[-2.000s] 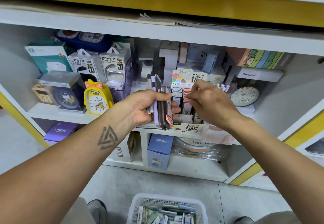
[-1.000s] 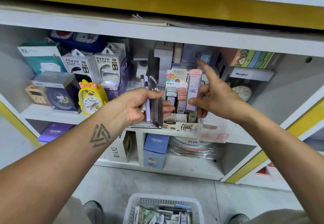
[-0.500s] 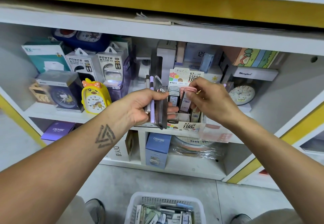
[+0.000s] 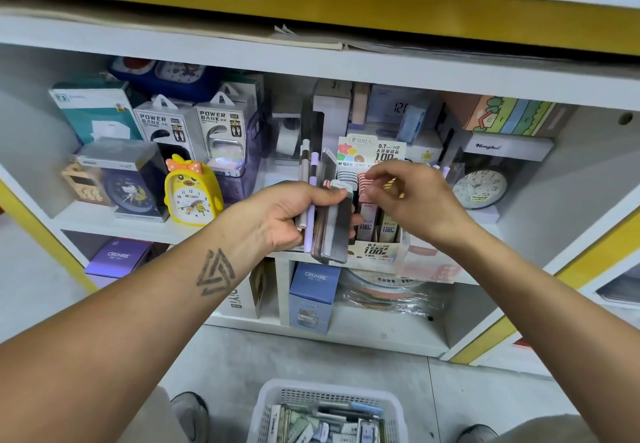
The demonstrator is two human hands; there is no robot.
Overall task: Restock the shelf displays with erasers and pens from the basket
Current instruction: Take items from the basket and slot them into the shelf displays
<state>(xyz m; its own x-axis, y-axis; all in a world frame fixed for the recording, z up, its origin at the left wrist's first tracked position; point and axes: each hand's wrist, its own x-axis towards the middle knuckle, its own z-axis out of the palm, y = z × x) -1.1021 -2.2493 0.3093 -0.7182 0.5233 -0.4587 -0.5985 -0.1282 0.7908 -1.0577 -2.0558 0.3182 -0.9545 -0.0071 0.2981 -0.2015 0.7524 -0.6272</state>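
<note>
A white shelf unit (image 4: 242, 61) with yellow trim fills the view, its middle shelf crowded with boxed goods. On the floor below stands a white plastic basket (image 4: 266, 408), loaded with small packets and pens. On the shelf edge, centre, sits a lead-refill display box (image 4: 377, 250) printed "0.7" and "100", with slim cases standing in rows inside. To its left stands a yellow chick alarm clock (image 4: 192, 193), with two power bank boxes (image 4: 194, 127) behind it; a round white clock (image 4: 479, 188) sits to the right. The left hand (image 4: 287, 215) grips an upright bundle (image 4: 323, 210) of flat cases and two pens, thumb pressed across the front and fingers curled behind, just left of the display box. The right hand (image 4: 412, 200) hovers over the display box's rows with fingers curled and thumb near the fingertips; whether it pinches anything cannot be told.
</note>
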